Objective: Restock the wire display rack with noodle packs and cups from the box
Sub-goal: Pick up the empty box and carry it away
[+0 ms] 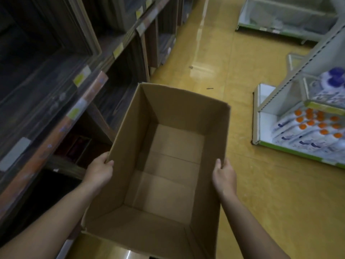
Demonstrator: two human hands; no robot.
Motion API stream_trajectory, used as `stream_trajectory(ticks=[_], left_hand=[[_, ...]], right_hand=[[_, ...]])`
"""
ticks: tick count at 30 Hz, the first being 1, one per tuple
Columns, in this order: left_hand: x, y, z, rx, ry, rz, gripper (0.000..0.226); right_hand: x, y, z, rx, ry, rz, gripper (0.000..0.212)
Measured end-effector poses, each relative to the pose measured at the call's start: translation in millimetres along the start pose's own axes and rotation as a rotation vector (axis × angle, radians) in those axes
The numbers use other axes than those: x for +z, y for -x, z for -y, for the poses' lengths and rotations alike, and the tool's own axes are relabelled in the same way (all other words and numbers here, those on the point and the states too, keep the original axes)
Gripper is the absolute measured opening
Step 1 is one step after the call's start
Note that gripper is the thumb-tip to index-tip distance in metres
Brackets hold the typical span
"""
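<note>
The person is carrying an open brown cardboard box (130, 139) over a glossy yellow floor (214, 53), with the left hand (99, 171) gripping the box's left wall at the rim and the right hand (224, 176) clasping the right wall, so both hands are closed on the cardboard. The box is hanging between the two forearms at the middle of the view, and its bare bottom is showing no noodle packs or cups. Judging by that, the unloading step is looking finished and the step in hand is moving the emptied box away. The next move is likely calling for setting it down somewhere out of the aisle, or fetching more stock. No wire display rack is clearly showing. The dark wooden shelving (56, 71) on the left is lying in deep shadow and its contents are too dim to name. On the right, a white metal shelf unit (270, 109) is running off the frame edge, carrying white bottles with orange caps (317, 128) whose labels are too blurred to read.
</note>
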State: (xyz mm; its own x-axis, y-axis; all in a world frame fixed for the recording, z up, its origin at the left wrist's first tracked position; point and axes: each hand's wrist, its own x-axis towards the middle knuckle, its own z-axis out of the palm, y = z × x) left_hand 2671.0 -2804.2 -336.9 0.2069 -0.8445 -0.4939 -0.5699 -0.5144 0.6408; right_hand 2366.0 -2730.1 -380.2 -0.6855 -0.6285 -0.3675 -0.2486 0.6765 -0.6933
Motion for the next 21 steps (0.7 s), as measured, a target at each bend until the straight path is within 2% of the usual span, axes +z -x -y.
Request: stream_trajectory(ticks=[4,10,21], left_hand=[[8,-63,-54,-0.001,0.005,0.037,0.031],[21,-137,-129,-0.020,-0.036,0.057,0.036],[105,-276,-261,-0.061,-0.063,-0.032,0.036]], right_hand=[[7,-53,47,0.029,-0.017,-0.024,0.047],[12,-131,104,0.022,-0.038,-0.005,0.044],[34,-343,179,0.003,-0.033,0.075,0.038]])
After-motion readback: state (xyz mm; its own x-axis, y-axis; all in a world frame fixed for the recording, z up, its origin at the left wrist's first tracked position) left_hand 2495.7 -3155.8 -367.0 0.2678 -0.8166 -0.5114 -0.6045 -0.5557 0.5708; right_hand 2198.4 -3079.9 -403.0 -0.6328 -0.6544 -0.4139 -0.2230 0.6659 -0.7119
